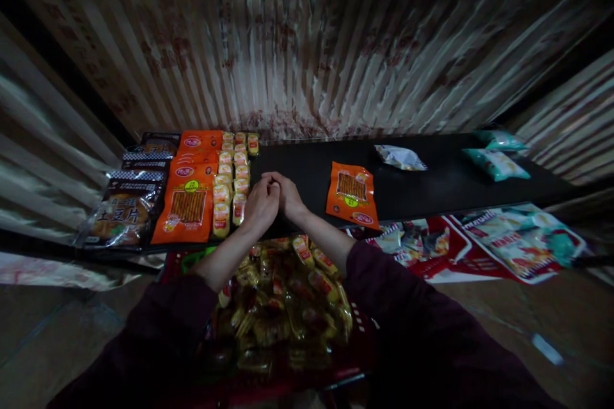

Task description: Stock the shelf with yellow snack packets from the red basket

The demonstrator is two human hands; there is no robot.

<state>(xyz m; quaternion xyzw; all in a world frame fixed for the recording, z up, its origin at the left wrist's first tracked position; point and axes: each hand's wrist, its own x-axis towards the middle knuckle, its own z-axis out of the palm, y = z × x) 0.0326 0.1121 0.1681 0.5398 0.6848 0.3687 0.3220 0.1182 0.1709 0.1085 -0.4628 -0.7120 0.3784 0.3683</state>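
My left hand (262, 203) and my right hand (286, 195) meet over the black shelf (307, 166), fingers curled and touching each other. Whatever is between them, if anything, is hidden. Just left of them stand two columns of small yellow snack packets (222, 193). Further left lie orange snack bags (185, 195), overlapping in a column. A single orange bag (352, 195) lies to the right of my hands, turned the other way round. Below my forearms a red basket (357, 358) holds a heap of yellow-wrapped packets (273, 307).
Dark potato-chip bags (127, 211) line the shelf's left end. A white packet (400, 158) and teal packets (496, 163) lie on its right part. Large red-and-white bags (522, 239) sit lower right. Corrugated foil-like sheeting (297, 45) stands behind the shelf.
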